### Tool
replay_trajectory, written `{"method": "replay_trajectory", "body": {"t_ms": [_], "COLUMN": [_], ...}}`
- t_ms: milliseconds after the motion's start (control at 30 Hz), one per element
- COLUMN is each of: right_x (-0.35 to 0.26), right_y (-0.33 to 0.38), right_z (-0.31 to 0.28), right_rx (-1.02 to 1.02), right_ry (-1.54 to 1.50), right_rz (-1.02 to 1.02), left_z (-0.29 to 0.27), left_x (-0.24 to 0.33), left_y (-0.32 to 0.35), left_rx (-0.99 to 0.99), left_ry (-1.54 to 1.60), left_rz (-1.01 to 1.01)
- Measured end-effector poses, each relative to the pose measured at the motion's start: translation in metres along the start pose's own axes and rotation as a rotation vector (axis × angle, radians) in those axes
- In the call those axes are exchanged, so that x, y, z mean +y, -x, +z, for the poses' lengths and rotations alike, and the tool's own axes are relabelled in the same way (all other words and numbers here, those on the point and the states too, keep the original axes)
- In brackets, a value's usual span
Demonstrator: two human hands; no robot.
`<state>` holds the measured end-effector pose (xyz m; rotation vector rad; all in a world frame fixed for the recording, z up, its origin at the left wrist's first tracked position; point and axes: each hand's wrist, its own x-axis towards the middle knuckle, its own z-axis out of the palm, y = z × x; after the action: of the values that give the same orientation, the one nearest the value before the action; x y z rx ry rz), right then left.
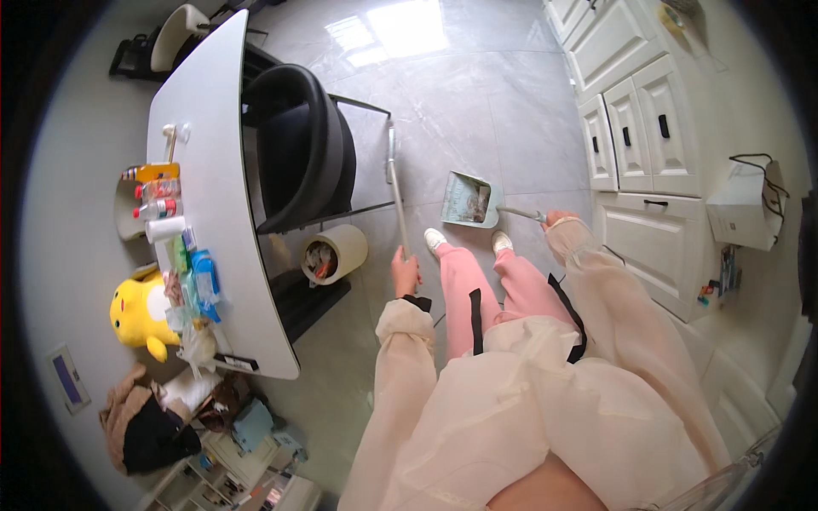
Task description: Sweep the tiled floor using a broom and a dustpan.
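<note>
My left hand (406, 272) is closed around the pale handle of a broom (399, 203). The broom reaches away from me, and its slim far end lies beside the metal legs of the black chair (294, 149). My right hand (559, 220) grips the handle of a pale green dustpan (460, 207). That dustpan is in front of my white shoes on the grey tiled floor, its wide mouth facing left and away. Some dark debris (482, 203) shows inside it.
A cream waste bin (348, 252) with litter in it sits left of the broom, by the white table (213, 111). Bottles and packets crowd the table's left edge, near a yellow plush toy (136, 311). White cabinets (648, 243) line the right side.
</note>
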<state>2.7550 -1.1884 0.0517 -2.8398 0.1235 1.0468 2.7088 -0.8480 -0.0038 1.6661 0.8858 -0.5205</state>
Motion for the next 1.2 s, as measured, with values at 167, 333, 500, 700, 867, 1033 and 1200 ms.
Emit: {"method": "replay_trajectory", "body": {"t_ms": [167, 333, 500, 700, 867, 1033, 1200], "right_x": [-0.003, -0.015, -0.018, -0.023, -0.022, -0.022, -0.014], "right_y": [0.008, 0.016, 0.011, 0.012, 0.017, 0.017, 0.017], "right_z": [0.011, 0.034, 0.056, 0.057, 0.054, 0.052, 0.052], "right_rx": [-0.064, 0.098, 0.062, 0.061, 0.121, 0.101, 0.073], "right_ry": [-0.134, -0.162, -0.156, -0.027, 0.052, 0.031, -0.016], "right_rz": [0.224, 0.355, 0.404, 0.408, 0.351, 0.333, 0.325], "left_z": [-0.036, -0.068, -0.084, -0.065, -0.047, -0.024, -0.001], "left_x": [0.019, 0.018, 0.008, -0.013, -0.018, -0.038, -0.044], "left_y": [-0.067, -0.128, -0.153, -0.123, -0.078, -0.036, -0.011], "left_rx": [-0.018, 0.026, -0.075, -0.108, -0.213, -0.269, -0.327], "left_ry": [-0.034, -0.034, -0.004, -0.042, -0.125, -0.188, -0.199], "left_rz": [0.053, 0.058, -0.037, -0.04, -0.058, -0.026, -0.066]}}
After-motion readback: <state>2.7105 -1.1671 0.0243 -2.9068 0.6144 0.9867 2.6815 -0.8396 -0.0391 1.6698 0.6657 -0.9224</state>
